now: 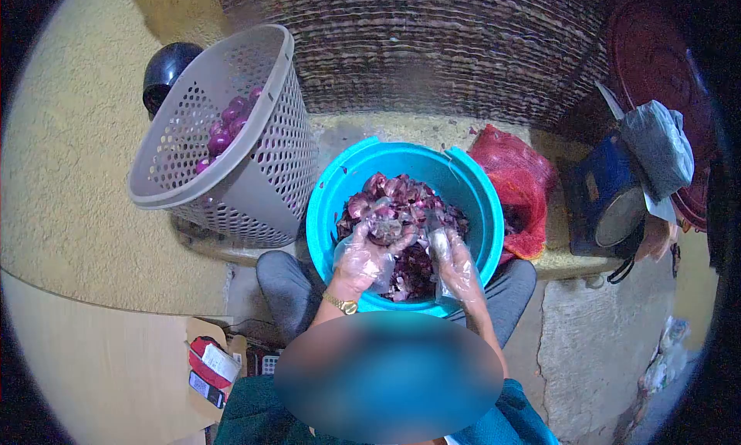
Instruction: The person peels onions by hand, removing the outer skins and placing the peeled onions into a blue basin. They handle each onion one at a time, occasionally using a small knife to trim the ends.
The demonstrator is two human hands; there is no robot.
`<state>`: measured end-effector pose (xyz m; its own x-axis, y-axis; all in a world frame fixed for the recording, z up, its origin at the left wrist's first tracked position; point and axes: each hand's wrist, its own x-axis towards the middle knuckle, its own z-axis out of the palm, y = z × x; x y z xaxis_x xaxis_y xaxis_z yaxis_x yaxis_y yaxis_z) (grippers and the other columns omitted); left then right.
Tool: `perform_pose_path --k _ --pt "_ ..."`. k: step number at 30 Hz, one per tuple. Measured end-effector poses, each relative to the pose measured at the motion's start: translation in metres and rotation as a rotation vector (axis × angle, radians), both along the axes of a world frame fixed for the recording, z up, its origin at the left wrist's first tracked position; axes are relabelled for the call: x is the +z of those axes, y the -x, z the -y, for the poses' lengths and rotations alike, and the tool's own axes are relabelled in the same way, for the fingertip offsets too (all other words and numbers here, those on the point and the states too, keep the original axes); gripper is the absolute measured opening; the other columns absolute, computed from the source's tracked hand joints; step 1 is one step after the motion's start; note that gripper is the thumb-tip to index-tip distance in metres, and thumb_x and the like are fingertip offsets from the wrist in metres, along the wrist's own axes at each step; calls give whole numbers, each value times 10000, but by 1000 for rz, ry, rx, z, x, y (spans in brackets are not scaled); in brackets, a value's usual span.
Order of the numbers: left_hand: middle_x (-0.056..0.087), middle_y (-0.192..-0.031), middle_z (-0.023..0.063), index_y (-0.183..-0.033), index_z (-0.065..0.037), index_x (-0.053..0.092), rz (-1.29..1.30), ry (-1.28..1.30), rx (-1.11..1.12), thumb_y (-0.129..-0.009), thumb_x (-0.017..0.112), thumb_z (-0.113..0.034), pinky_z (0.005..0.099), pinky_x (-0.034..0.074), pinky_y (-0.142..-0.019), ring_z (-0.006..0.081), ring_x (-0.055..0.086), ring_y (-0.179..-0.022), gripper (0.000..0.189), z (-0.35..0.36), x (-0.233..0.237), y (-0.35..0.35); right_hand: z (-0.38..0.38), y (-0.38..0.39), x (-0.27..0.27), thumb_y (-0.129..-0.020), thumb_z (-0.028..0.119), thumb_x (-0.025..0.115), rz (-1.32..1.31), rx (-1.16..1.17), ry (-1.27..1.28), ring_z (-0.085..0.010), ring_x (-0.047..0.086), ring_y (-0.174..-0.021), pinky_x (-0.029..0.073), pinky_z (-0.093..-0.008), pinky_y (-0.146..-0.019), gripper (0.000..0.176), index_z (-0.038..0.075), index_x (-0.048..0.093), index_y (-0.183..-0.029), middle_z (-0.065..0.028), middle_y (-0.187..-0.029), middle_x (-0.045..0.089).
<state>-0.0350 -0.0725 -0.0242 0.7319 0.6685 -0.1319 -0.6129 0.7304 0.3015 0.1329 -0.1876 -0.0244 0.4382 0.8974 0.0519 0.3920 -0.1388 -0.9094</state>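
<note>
A turquoise tub (317, 213) stands between my knees, with red onions and loose dry onion skins (413, 279) in it. Both of my hands are over the tub in clear plastic gloves. My left hand (363, 260), with a gold watch at the wrist, has its fingers curled round a red onion (384, 230). On the right side of the tub, my right hand (457, 271) points inward with its fingers drawn together. Something pale shows at its fingertips, too small and blurred to name.
A grey perforated basket (255, 190) holding several peeled red onions (220, 142) tilts at the left. Behind it sits a black bowl (171, 71). A red mesh sack (513, 167) lies right of the tub, and a blue container (606, 190) stands farther right.
</note>
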Motion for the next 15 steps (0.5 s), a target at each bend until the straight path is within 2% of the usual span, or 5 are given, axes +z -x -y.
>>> perform_pose_path --k 2,5,9,11,15 --pt "546 -1352 238 -1348 -17 500 42 -73 73 -994 551 -302 590 408 -1098 440 525 -1243 457 -1 -6 0 0 -3 -22 -1013 220 498 57 -56 -9 -346 663 -962 490 -428 -836 293 -28 582 -1145 -232 -999 661" --pt "588 -1317 196 -1323 -17 529 49 -182 50 -951 628 -265 580 445 -1068 399 548 -1235 457 -6 -15 2 0 3 9 -1013 236 500 12 -2 -67 -354 658 -965 491 -426 -843 318 -35 582 -1159 -232 -1009 660" --pt "607 -1300 160 -1311 -15 542 -62 -160 133 -922 671 -233 555 481 -1038 346 574 -1219 464 0 -5 0 0 4 0 -1010 231 504 61 -29 -79 -352 654 -956 492 -418 -844 315 -39 582 -1153 -230 -1008 658" --pt "651 -1169 85 -1348 -92 512 -67 -123 162 -896 704 -152 494 582 -890 237 638 -1055 495 0 -8 -1 0 5 9 -1006 216 513 33 10 -68 -330 656 -946 493 -403 -844 302 -38 583 -1154 -222 -1007 661" --pt "630 -1105 62 -1299 -107 519 -244 -187 232 -883 708 -90 456 601 -840 202 641 -966 457 0 -6 -2 0 7 13 -996 189 534 -6 12 -58 -276 652 -942 491 -388 -843 277 -34 587 -1151 -198 -1004 668"
